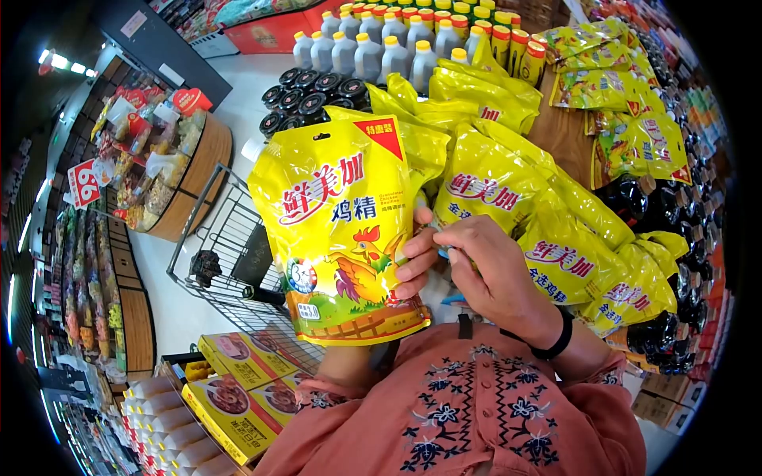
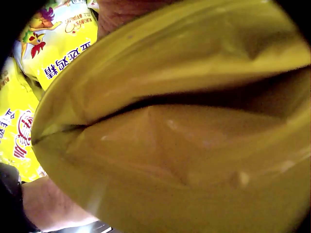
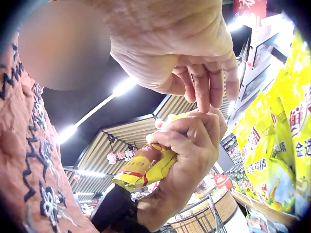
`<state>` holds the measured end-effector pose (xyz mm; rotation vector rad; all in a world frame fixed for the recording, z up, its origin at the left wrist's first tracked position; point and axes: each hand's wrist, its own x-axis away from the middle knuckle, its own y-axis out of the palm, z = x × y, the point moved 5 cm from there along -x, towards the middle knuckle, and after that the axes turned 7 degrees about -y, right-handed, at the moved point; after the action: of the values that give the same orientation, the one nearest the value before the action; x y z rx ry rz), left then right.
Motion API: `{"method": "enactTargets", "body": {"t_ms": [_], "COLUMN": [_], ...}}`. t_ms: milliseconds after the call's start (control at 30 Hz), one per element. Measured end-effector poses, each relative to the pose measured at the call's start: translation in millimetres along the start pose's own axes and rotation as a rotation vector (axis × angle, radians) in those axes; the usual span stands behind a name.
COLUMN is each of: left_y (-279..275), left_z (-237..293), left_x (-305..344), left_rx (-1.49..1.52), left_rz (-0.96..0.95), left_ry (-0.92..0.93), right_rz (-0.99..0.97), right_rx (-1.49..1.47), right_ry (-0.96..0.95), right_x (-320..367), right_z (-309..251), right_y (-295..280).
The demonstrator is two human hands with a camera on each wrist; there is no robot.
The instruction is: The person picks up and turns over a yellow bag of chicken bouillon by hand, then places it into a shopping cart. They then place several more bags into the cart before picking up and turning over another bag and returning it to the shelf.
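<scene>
A yellow packet of chicken seasoning (image 1: 333, 238), front turned to the head camera and top edge uppermost, is held up in the air off the near side of a wooden display stand (image 1: 559, 123); the left hand (image 1: 416, 266) reaches behind it, fingertips curled round its right edge and clamped there; the right hand (image 1: 494, 260) hangs just beside that edge, fingers loosely bent near the left fingertips, gripping nothing that shows; whether the hands touch is hard to tell.

The step in hand appears to be a look over the packet's front; the next move, by that reading, calls for a firm left-hand hold, with the right hand free to support the base, as the slick film and loose filling could let it sag.

Past the right hand, similar yellow bags (image 1: 567, 258) lean along the stand's near edge; black-lidded jars (image 1: 312, 104) stand at its left edge, yellow-capped bottles (image 1: 394, 57) ranked behind them; a wire shopping cart (image 1: 255, 255) waits left of the packet.
</scene>
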<state>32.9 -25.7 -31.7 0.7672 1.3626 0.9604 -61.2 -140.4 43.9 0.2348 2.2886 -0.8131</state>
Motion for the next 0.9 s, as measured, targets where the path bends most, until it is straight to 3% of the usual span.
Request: {"method": "enactTargets", "body": {"t_ms": [100, 167, 233, 267, 300, 367, 400, 467, 533, 667, 900], "left_y": [-0.6, -2.3, -10.3, -9.9, -14.8, 30.0, 10.8, -2.5, -6.2, -5.4, -3.3], "left_z": [2.6, 4.5, 8.3, 2.0, 10.1, 16.1, 23.2, 30.9, 28.1, 20.3, 13.5], "left_x": [3.3, 9.0, 28.1, 28.4, 39.0, 10.8, 17.4, 31.0, 31.1, 23.6, 17.6], "left_rx": [-0.024, -0.141, -0.256, -0.177, -0.615, -1.366, -1.222, -1.399, -1.478, -1.527, -1.482], "left_rz": [0.074, 0.207, 0.387, 0.484, 0.812, 1.211, 1.218, 1.317, 1.323, 1.301, 1.254], "left_ry": [-0.006, 0.148, 0.297, 0.358, 0.355, 0.467, 0.648, 0.687, 0.668, 0.656, 0.584], "right_rz": [-0.018, -0.052, -0.088, -0.103, -0.189, -0.153, -0.136, -0.142, -0.172, -0.007, 0.088], "right_rx": [-0.078, -0.219, -0.593, -0.778, -0.796, -0.957, -1.036, -0.961, -0.846, -0.943, -0.958], "right_ry": [0.048, 0.137, 0.379, 0.501, 0.492, 0.502, 0.506, 0.606, 0.758, 0.861, 0.877], "right_x": [1.4, 2.6, 1.6, 3.2, 8.3, 13.5, 16.0, 23.9, 32.6, 46.9, 62.4], "right_z": [3.4, 4.2, 3.4, 3.1, 8.8, 10.0, 12.0, 27.0, 38.8, 49.8, 60.7], "right_y": [-1.1, -4.5, -2.7, -1.2, 1.8, 8.1, 10.5, 11.3, 8.5, 8.7, 6.3]}}
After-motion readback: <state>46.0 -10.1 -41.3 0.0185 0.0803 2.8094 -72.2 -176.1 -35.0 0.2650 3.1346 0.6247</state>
